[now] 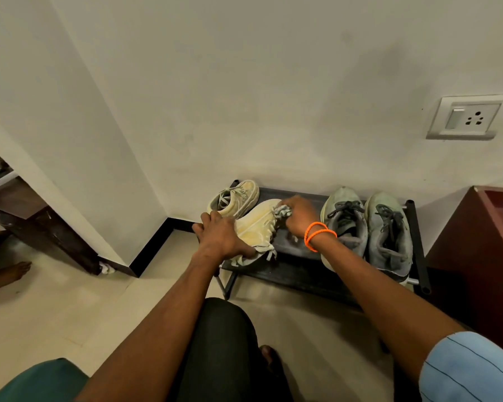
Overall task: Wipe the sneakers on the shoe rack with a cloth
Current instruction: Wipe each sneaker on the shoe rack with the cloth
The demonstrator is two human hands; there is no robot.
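A cream sneaker (259,224) lies tilted on its side at the left end of the low black shoe rack (299,256). My left hand (221,236) grips its heel end. My right hand (298,214), with orange bands at the wrist, holds a crumpled grey cloth (282,211) pressed against the sneaker's toe. The second cream sneaker (235,197) stands behind, against the wall. Two grey-green sneakers (369,227) stand side by side at the rack's right end.
A dark red cabinet (476,256) stands right of the rack. A wall socket (468,118) is above it. At the left are a dark wooden furniture leg (50,233) and another person's bare foot (12,271). My knee (221,329) is before the rack.
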